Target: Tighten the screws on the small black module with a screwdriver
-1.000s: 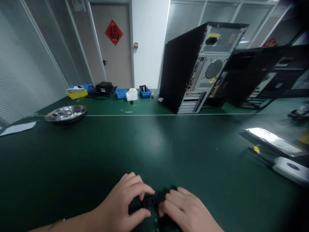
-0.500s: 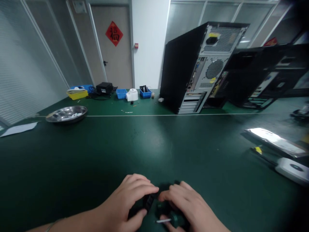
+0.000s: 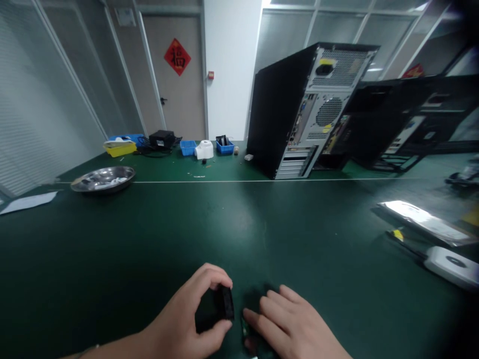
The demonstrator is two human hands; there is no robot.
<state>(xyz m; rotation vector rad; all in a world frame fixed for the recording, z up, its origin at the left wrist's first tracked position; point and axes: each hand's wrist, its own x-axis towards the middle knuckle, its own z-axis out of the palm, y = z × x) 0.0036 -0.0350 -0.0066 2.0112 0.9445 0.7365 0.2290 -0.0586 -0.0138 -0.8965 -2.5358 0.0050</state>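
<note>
Pinched between thumb and fingertips of my left hand (image 3: 190, 311) is a small black rectangular block (image 3: 227, 302), held on edge just above the green tabletop. My right hand (image 3: 288, 321) lies to its right, back of the hand up and fingers curled. A small green piece (image 3: 244, 326), perhaps a circuit board, shows under its index finger. At the bottom edge, a pale metal tip (image 3: 254, 357) peeks out beside this hand; it matches the shaft of the green-handled screwdriver seen there earlier. The handle is hidden by the palm.
A steel dish (image 3: 103, 179) stands at the left, near a white sheet (image 3: 28, 202). Small blue bins (image 3: 187, 147) and a black adapter (image 3: 162, 138) sit at the back. A computer tower (image 3: 284, 114) rises behind. At right lie a shiny metal plate (image 3: 422, 219) and a white device (image 3: 454, 264).
My left hand has turned, so the black block stands more upright and faces me. My right hand has rolled palm-down, covering the screwdriver. The view has tilted slightly up.
</note>
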